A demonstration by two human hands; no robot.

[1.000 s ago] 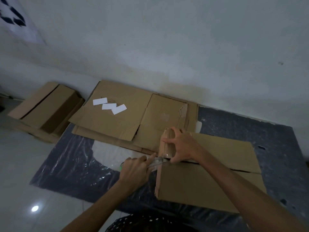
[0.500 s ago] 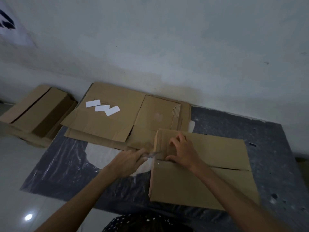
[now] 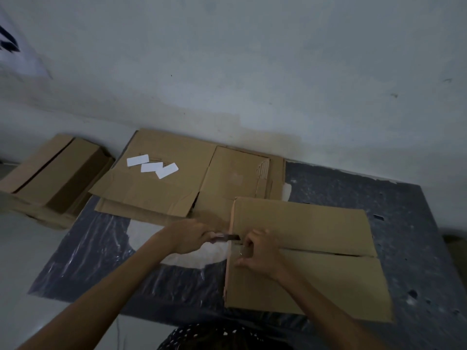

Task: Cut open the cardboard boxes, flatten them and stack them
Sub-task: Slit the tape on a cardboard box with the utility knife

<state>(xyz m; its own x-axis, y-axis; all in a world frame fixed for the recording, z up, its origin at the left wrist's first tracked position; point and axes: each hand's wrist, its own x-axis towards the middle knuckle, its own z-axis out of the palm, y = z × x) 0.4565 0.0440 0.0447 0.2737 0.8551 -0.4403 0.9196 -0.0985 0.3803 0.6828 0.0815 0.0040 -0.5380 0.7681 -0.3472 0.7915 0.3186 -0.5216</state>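
**Work piece.** Your cardboard box [image 3: 316, 261] lies closed on the dark plastic sheet [image 3: 417, 248]. Its two top flaps meet in a seam that runs left to right across the top. Toward the box's right end the seam gapes a little.

**Left hand.** Your left hand [image 3: 188, 237] sits just off the box's left edge, clenched round a dark cutter [image 3: 226, 237]. The cutter's tip points at the box and reaches the left end of the seam.

**Right hand.** Your right hand [image 3: 257, 253] rests on the box top at that same end. Its fingers [image 3: 250, 242] curl over the seam, and the thumb lies on the near flap by the left edge. A strip of clear tape [image 3: 237, 251] shows beneath them, but I cannot tell whether you pinch it or only press on it.

**Surroundings.**
- Beyond the box's far left corner, a stack of flattened cardboard [image 3: 156, 190] lies against the wall [image 3: 252, 72]. Its top sheet carries three white labels [image 3: 151, 166].
- Farther left of the box, off the sheet, more boxes [image 3: 55, 173] lie on the pale floor [image 3: 25, 261] — also by the wall.
- Directly left of the box, under your left hand, a white patch [image 3: 151, 236] shows on the sheet.
- On the box's near side, a dark dotted garment [image 3: 214, 337] fills the bottom edge of the view.
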